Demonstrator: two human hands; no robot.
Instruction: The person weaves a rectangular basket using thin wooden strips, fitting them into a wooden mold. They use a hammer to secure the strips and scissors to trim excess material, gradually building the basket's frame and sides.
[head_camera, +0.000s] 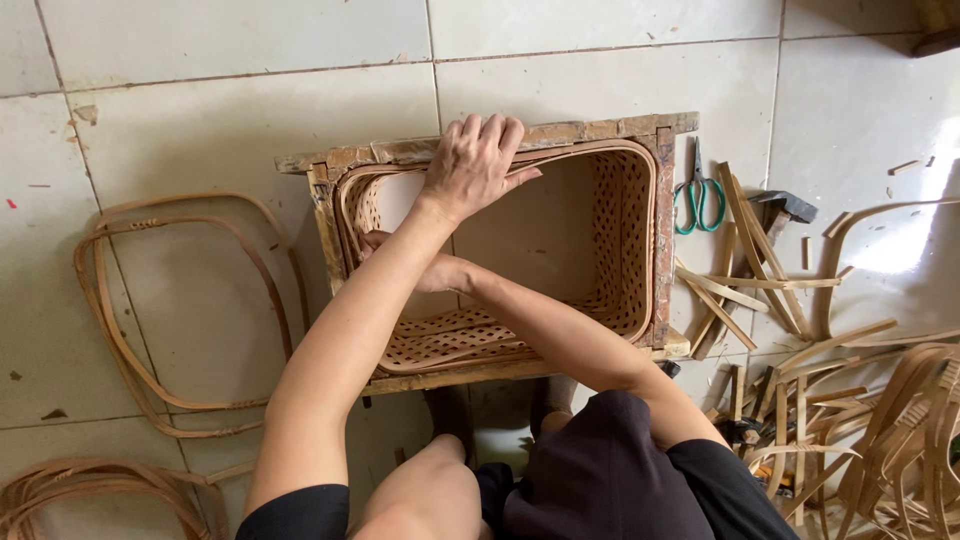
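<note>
A woven bamboo basket (610, 250) sits inside a rectangular wooden frame (600, 129) on the tiled floor. A bent bamboo rim strip (590, 150) runs along the inside of the basket's mouth. My left hand (475, 160) lies over the far edge, fingers curled across the frame and thumb on the rim strip. Crossing under my left forearm, my right hand (440, 272) reaches to the basket's left inner wall. Its fingers touch the strip there, and the forearm hides most of the hand.
Green-handled scissors (698, 200) and a hammer (775, 210) lie right of the frame among loose bamboo strips (745, 285). Bent bamboo hoops (180, 310) lie on the left, more hoops (90, 490) at bottom left, and a pile of hoops (900, 430) at bottom right.
</note>
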